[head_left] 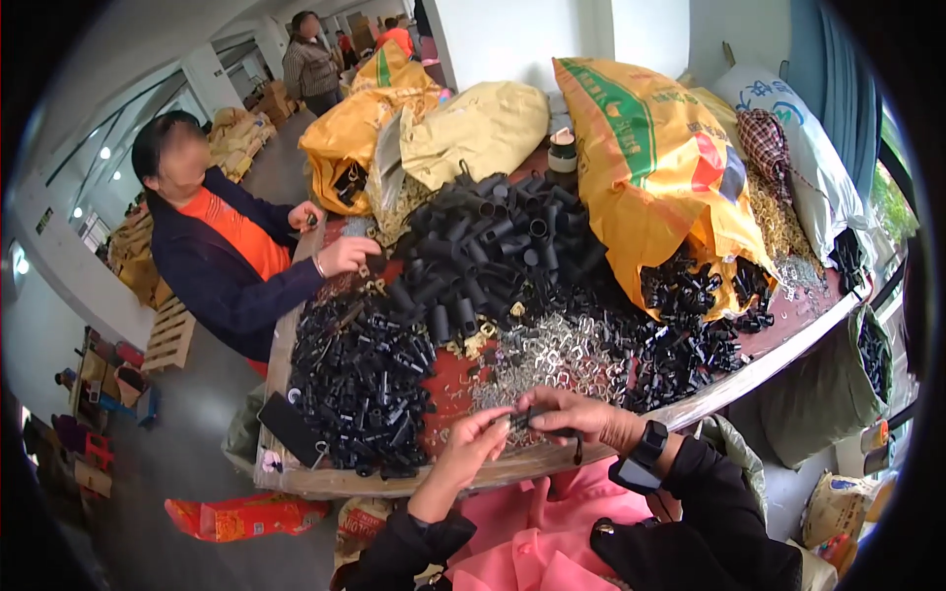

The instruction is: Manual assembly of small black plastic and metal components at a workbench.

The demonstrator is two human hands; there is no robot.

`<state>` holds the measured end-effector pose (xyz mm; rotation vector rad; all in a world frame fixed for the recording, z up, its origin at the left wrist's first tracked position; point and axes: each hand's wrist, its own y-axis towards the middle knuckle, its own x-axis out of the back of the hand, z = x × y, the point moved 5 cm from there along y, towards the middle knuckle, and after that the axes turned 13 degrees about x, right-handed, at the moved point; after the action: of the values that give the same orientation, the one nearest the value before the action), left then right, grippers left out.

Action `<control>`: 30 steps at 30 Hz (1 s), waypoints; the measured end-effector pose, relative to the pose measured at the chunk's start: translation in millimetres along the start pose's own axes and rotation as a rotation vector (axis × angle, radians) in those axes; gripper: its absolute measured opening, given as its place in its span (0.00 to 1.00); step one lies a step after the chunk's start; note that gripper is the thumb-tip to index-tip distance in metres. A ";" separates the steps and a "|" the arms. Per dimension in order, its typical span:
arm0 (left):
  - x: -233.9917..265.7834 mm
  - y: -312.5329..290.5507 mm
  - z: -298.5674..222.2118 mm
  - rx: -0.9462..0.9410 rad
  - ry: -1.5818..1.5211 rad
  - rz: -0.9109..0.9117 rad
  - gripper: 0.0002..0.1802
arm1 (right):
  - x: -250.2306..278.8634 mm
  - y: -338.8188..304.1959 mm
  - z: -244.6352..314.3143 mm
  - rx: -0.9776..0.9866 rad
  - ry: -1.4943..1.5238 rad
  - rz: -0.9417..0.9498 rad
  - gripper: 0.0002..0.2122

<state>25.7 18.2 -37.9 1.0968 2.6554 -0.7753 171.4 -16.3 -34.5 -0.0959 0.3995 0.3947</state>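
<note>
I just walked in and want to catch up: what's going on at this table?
The camera wearer's left hand and right hand meet at a small dark part over the near side of a worktable. Beyond lie loose heaps of silver metal pieces, black tubes and small black parts. At the table's left side, a co-worker has both hands near the edge; what they hold is too small to tell. An orange-yellow sack has black pieces at its mouth.
</note>
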 end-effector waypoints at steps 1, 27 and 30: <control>-1.0 -4.4 1.3 0.029 0.053 0.007 0.16 | 0.7 2.4 1.9 0.008 -0.008 -0.004 0.15; -8.6 9.3 12.5 0.092 -0.154 0.086 0.13 | -27.6 -22.3 56.2 0.861 -1.357 0.177 0.22; -8.0 9.5 7.4 0.096 -0.135 0.081 0.12 | -26.0 -23.8 46.5 0.918 -1.336 0.167 0.24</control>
<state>37.8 15.1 -45.3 1.1246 2.4693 -0.9345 175.4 -39.6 18.8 1.0622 -0.7651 0.3300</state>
